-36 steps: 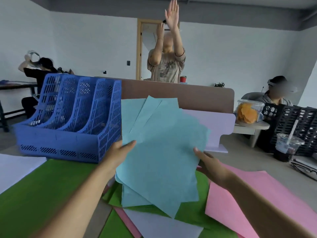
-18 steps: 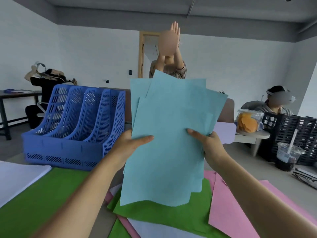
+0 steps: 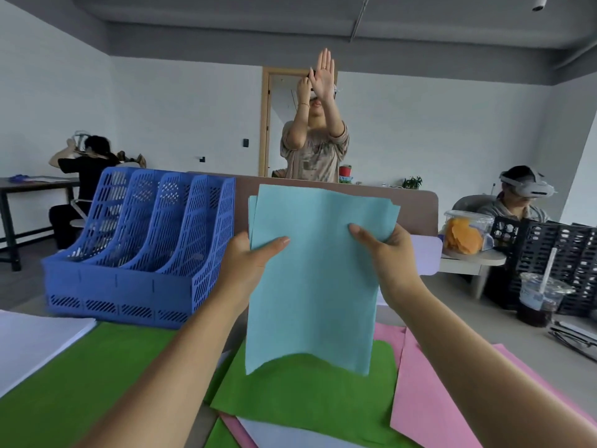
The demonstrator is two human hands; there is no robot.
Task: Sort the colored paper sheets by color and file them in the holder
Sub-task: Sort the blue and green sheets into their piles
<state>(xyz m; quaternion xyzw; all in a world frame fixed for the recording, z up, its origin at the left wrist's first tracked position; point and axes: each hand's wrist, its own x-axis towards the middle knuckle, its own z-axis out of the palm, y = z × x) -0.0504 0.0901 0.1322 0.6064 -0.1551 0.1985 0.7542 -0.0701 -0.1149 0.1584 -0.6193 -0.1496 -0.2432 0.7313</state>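
Head view: left grip and right grip each pinch a side edge of the upright stack of light-blue paper sheets, just right of the blue perforated plastic file holder. The stack looks ready for filing, which calls for carrying it left and lowering it edge-first into one slot.

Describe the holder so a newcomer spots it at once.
Find the long brown partition. At its left end, left of the light blue sheets held up, stands the file holder. It alone is blue perforated plastic with four slanted slots; the crates far right are black.
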